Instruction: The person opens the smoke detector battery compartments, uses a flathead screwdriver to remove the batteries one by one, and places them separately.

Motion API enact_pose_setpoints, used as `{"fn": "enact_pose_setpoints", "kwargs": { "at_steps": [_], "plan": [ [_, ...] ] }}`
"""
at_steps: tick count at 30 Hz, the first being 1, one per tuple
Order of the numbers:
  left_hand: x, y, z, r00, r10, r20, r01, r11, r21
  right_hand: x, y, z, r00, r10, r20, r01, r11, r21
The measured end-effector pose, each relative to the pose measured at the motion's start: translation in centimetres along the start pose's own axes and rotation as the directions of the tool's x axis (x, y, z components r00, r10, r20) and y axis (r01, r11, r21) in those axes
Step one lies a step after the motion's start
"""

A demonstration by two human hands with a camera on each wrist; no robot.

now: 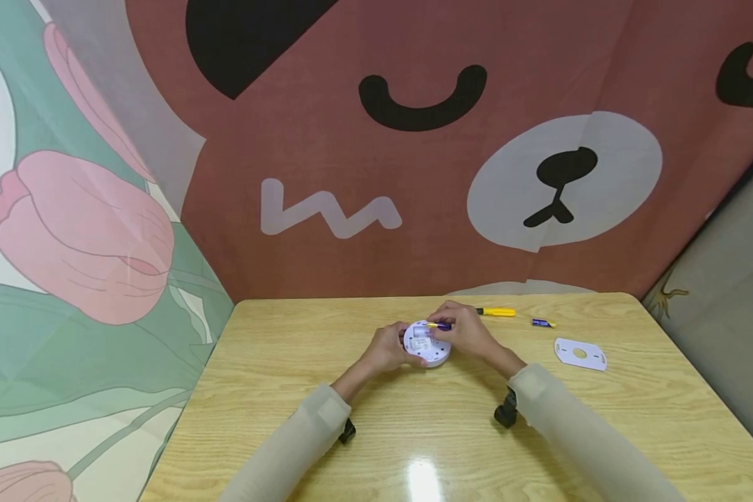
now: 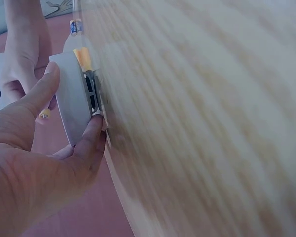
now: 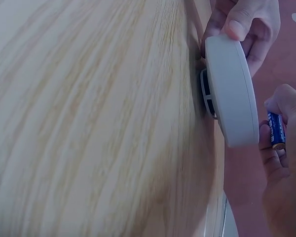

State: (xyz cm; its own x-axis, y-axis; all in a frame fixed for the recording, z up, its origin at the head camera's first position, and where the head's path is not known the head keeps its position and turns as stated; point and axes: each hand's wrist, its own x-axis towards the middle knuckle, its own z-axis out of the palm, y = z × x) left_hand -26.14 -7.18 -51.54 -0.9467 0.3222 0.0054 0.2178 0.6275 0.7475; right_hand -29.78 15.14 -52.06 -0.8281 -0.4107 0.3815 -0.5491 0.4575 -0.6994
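Note:
My left hand (image 1: 389, 347) grips a round white smoke detector (image 1: 417, 347) by its rim, its back with an open battery compartment turned up. In the left wrist view, the thumb lies on one side of the detector (image 2: 71, 101) and fingers are under the other. Just above the compartment, my right hand (image 1: 467, 333) pinches a blue battery (image 1: 442, 325) with a yellow end. The right wrist view shows this battery (image 3: 276, 130) between thumb and fingers, apart from the detector (image 3: 232, 91). Whether the compartment holds another battery is hard to tell.
A yellow screwdriver (image 1: 498, 312) with a black end lies behind the right hand. To its right is another blue battery (image 1: 542, 323). A white mounting plate (image 1: 592, 356) with a central hole lies farther right on the wooden table (image 1: 276, 355). A patterned cloth hangs behind.

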Motion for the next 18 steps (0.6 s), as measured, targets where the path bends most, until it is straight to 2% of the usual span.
{"fn": "enact_pose_setpoints", "kwargs": {
  "at_steps": [9, 18],
  "plan": [
    [0.1, 0.0, 0.0, 1.000, 0.007, -0.004, -0.007, 1.000, -0.002, -0.6, 0.5, -1.0, 0.999, -0.032, -0.017, 0.032, 0.999, -0.024],
    [0.0, 0.0, 0.0, 1.000, 0.012, -0.010, -0.013, 1.000, -0.014, -1.3, 0.5, -2.2, 1.000, 0.000, -0.013, 0.000, 0.999, -0.042]
  ]
}}
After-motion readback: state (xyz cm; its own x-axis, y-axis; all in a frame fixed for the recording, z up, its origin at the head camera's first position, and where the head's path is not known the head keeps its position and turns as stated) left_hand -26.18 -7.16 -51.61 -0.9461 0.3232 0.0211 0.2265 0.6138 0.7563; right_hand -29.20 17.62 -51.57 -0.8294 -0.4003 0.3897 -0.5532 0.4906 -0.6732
